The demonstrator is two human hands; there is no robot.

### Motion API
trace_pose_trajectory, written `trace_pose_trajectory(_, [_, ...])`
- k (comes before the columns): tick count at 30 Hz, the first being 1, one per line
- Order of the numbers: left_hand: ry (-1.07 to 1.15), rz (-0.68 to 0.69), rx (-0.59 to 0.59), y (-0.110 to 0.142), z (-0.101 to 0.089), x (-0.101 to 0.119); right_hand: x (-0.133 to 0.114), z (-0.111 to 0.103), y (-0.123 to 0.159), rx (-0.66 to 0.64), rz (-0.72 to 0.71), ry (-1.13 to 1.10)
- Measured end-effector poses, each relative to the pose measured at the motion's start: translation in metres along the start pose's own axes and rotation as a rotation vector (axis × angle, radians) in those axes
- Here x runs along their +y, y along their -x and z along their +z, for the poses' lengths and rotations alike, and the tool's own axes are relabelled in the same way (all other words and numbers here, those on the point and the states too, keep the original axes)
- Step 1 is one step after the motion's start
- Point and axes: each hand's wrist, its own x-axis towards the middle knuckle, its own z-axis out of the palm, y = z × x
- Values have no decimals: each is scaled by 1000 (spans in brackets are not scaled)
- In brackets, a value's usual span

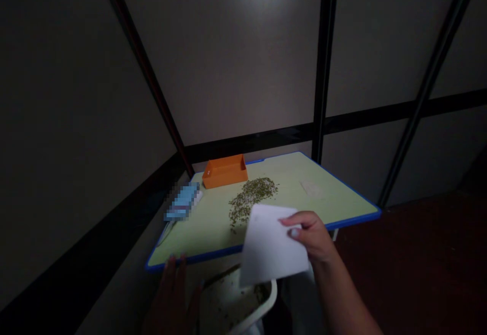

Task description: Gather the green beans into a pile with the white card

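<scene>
My right hand [310, 233] pinches a white card or stiff sheet of paper [272, 254] between thumb and fingers. The sheet hangs over the table's front edge and covers part of a white tub [262, 309] below. Small dark bits lie inside that tub. At the lower left, my left hand [173, 294] is in shadow, its fingers stretched out near the table edge and its thumb apart, beside the tub. Small greenish-brown pieces [258, 190] are spread across the middle of the pale table [281, 167], just beyond the sheet.
An orange open tray [225, 171] stands at the table's back left. Near the left edge lies a blurred-out blue item [183, 202] on something white, with a cable [164, 233] beside it. A pale flat scrap [311, 189] lies at right. Panelled walls rise behind and left.
</scene>
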Motion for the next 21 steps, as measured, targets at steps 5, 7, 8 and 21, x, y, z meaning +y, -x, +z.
trace_pose_trajectory(5, [31, 26, -6, 3, -4, 6, -6, 39, 12, -571, 95, 246])
trace_pose_trajectory(7, [22, 29, -4, 2, -7, 11, -5, 47, 9, -551, 68, 259])
trace_pose_trajectory(8, [6, 11, -15, 1, -9, 14, -5, 50, 6, -495, 29, 260])
trace_pose_trajectory(21, [24, 31, -30, -1, -17, 27, 21, 12, -30, 206, -109, 331])
